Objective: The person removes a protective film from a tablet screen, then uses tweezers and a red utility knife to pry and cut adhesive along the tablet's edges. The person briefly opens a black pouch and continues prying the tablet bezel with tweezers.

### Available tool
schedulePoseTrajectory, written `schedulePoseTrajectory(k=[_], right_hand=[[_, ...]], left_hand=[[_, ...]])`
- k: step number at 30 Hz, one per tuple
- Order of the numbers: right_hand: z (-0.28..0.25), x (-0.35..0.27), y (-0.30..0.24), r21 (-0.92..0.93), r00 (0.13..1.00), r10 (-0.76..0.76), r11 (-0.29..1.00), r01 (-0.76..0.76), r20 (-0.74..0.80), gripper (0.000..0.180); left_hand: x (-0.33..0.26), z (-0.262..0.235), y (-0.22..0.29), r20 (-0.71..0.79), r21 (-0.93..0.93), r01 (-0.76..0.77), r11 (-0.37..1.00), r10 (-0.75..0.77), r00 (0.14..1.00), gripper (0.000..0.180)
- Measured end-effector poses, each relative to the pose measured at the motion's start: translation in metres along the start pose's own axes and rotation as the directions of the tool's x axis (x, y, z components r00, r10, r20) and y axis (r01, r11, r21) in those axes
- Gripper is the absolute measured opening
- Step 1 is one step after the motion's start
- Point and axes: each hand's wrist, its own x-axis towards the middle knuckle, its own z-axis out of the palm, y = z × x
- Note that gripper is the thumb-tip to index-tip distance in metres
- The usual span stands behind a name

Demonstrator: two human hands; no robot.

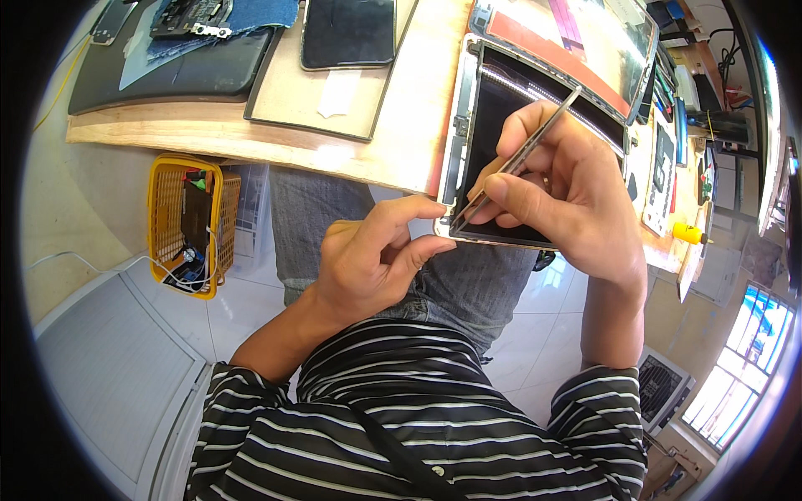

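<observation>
A flat device with a dark screen panel point(499, 104) and a pale metal frame lies at the table's near edge, one corner reaching over my lap. My left hand point(368, 259) pinches that near-left corner between thumb and forefinger. In my right hand point(576, 200) is a pair of metal tweezers point(547, 127), held slantwise over the panel. The tweezer tips point down at the inside of the same corner, close to my left fingertips. Whether they grip any small part there I cannot tell. My right hand covers the middle of the panel.
A second shell point(543, 42) with an orange-red inside lies just beyond. On the wooden table point(150, 131) are a dark phone-like device point(348, 32) on a framed panel point(271, 96) and a black case point(180, 88). A yellow basket point(157, 225) stands lower left; tools crowd the right.
</observation>
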Motion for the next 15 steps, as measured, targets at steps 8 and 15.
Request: schedulePoseTrajectory(k=[8, 15], right_hand=[[-0.0015, -0.0023, 0.0013, 0.021, 0.999, -0.030, 0.999, 0.030, -0.013, 0.022], [-0.0004, -0.0008, 0.0010, 0.001, 1.000, -0.021, 1.000, 0.021, -0.006, 0.022]], left_hand=[[0.0016, -0.0002, -0.0013, 0.011, -0.005, -0.044, 0.999, 0.044, 0.999, 0.035], [0.0012, -0.0009, -0.0016, 0.020, -0.006, -0.033, 0.999, 0.033, 0.999, 0.036]])
